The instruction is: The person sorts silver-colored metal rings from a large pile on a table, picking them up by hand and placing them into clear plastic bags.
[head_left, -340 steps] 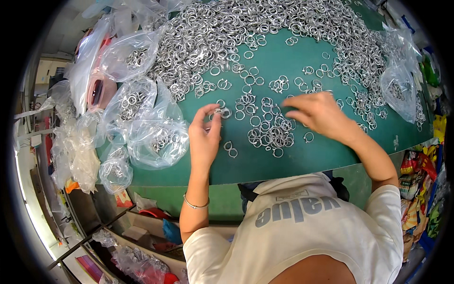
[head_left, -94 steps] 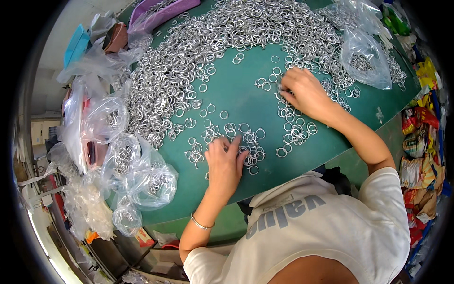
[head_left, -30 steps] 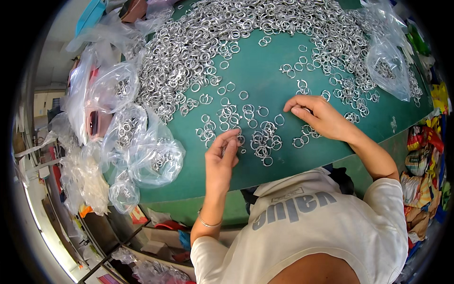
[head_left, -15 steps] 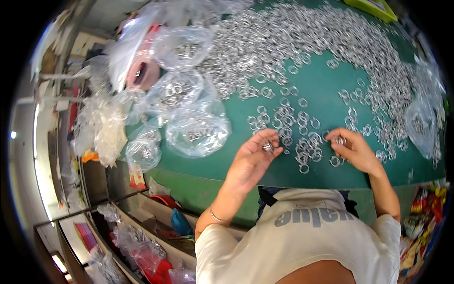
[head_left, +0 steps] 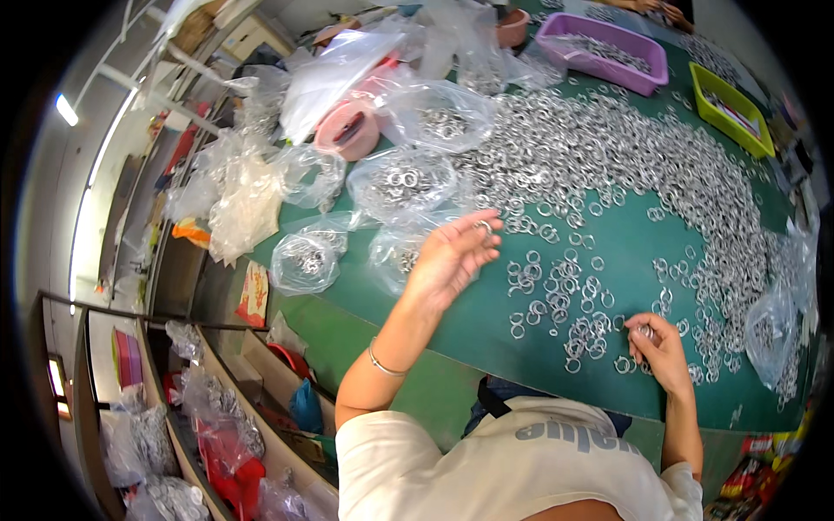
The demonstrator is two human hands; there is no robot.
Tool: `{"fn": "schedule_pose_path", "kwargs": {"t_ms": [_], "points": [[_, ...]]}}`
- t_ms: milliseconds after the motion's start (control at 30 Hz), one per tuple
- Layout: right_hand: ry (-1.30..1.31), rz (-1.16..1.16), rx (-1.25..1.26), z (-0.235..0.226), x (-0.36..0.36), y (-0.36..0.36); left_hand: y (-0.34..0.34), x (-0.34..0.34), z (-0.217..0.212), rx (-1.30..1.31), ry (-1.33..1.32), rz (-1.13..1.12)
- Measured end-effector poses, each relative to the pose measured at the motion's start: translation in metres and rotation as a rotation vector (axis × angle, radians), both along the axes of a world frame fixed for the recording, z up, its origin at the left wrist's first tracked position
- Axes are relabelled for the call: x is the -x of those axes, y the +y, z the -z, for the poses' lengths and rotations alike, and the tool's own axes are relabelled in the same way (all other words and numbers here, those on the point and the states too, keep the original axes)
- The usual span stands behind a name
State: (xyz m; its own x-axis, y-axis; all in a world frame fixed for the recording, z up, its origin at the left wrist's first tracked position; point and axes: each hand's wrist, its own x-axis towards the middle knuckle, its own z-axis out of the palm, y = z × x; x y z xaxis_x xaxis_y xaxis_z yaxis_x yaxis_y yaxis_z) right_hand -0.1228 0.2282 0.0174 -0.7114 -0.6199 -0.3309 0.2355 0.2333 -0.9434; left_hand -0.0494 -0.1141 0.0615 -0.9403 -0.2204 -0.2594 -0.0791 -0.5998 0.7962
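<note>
My left hand (head_left: 452,259) is raised over the small clear bags at the left, palm turned up, with a shiny metal ring (head_left: 484,227) showing at its fingers. Whether more rings lie in that hand is hidden. Under it a clear plastic bag (head_left: 379,253) holds some rings. At the near right of the green table, my right hand (head_left: 662,352) has its fingers curled round a few metal rings (head_left: 645,331). Just left of it lies a loose cluster of rings (head_left: 588,337). A broad heap of the same rings (head_left: 599,148) curves across the back and right side.
More ring-filled bags (head_left: 401,181) and a pink tub (head_left: 349,130) crowd the left. A purple basket (head_left: 658,71) and a lime-green tray (head_left: 735,128) stand far back. Another person's hands (head_left: 667,12) show at the far edge. Shelf compartments (head_left: 252,365) hold bags at lower left.
My left hand has moved left, away from the loose rings and over the bags. My right hand stays by the loose rings. The view has shifted, showing more of the table's far end.
</note>
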Motion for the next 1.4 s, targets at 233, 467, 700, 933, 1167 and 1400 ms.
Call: {"fn": "schedule_pose_path", "kwargs": {"t_ms": [233,467,700,933,1167,1400], "points": [[0.0,0.022,0.046,0.005,0.001,-0.001,-0.105,-0.014,-0.034,0.082,0.254,-0.47],[0.018,-0.009,0.039,0.008,-0.003,-0.007,-0.271,-0.017,-0.04,0.272,0.036,-1.083],[-0.009,0.027,0.017,0.003,0.002,-0.001,-0.274,-0.004,-0.027,0.394,0.034,-1.082],[-0.199,0.189,0.269,-0.001,0.013,0.021,-0.008,-0.001,-0.04,1.139,0.306,-0.232],[0.082,0.168,-0.021,-0.007,0.011,0.036,0.109,0.003,0.036,1.809,0.297,0.44],[0.219,0.401,-0.163,-0.008,0.024,0.077,0.099,-0.018,0.064,1.643,0.347,0.525]]}}
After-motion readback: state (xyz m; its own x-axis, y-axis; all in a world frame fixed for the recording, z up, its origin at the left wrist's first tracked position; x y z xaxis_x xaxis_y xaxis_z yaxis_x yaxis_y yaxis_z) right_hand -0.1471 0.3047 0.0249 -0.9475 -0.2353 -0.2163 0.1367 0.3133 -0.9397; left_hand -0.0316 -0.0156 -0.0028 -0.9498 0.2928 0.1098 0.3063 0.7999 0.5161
